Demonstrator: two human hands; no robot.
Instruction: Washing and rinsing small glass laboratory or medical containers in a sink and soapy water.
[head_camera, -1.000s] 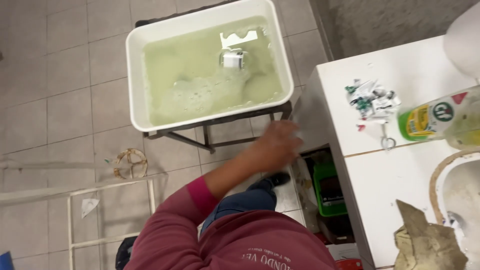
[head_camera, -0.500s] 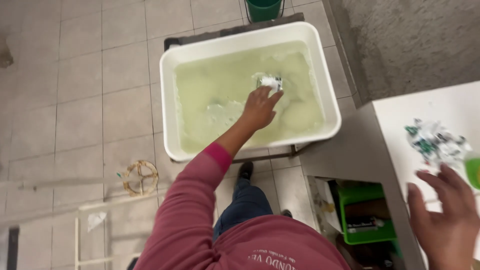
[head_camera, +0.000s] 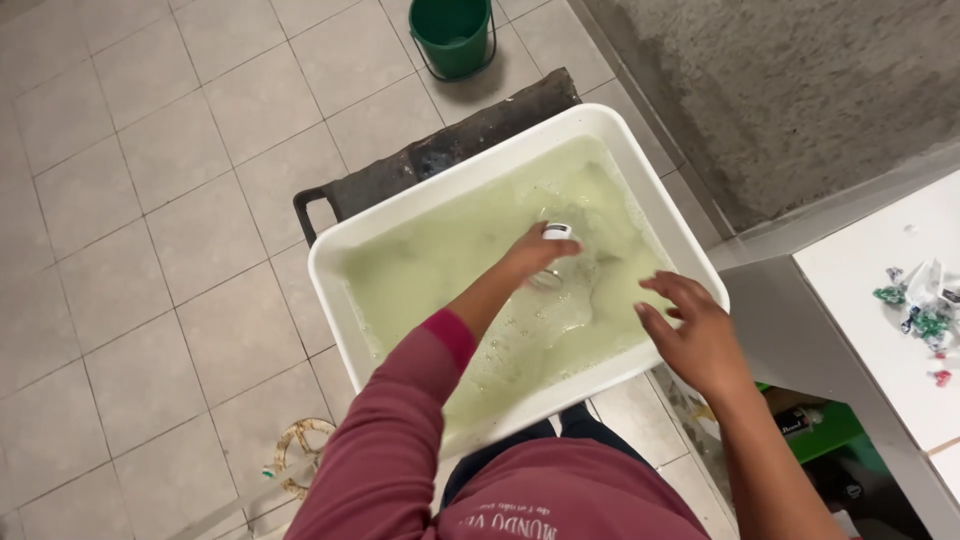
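On the tiled floor (head_camera: 150, 200), a white tub (head_camera: 340, 290) of soapy water; left hand (head_camera: 535, 255) fingers grip a submerged capped bottle (head_camera: 558, 262), washing apparently barely begun; right hand (head_camera: 695, 335) hovers, fingers spread wide.

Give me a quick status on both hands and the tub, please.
Left hand gripping white-capped clear bottle in white plastic tub of pale green water. Right hand open above tub edge. Nothing in the way.

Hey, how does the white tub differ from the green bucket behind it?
The white tub is wide, rectangular and shallow; the green bucket is small, round and deep. The tub sits raised on a dark stand and holds cloudy greenish water; the bucket stands on the tiled floor. Both are open-topped.
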